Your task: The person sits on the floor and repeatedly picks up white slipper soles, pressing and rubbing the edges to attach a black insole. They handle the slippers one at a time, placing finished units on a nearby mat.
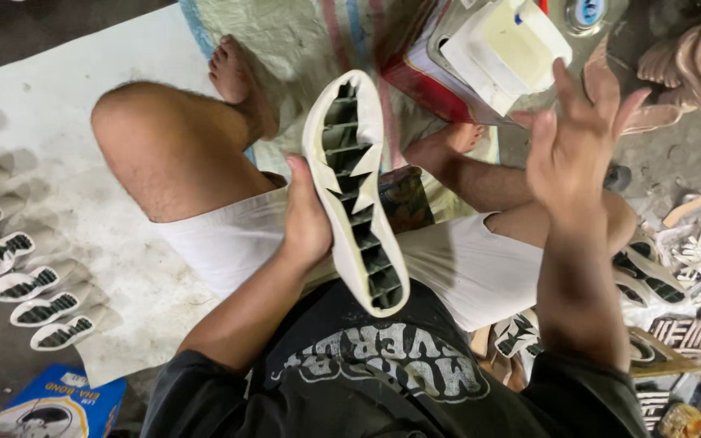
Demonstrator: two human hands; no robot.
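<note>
My left hand (306,219) grips a white shoe sole (356,186) from its left side, holding it upright over my lap, its black ribbed hollow facing up. My right hand (574,146) is raised to the right of the sole with its fingers spread and nothing in it. It hovers just below a white plastic container (505,45) that sits on a red tin (423,77). I sit cross-legged in white shorts and a black shirt.
Several more white soles (18,284) lie in a row on a white sheet (58,122) at the left. More soles (651,272) and scraps are piled at the right. A blue box (54,405) lies at the bottom left. A woven mat (302,32) is under my feet.
</note>
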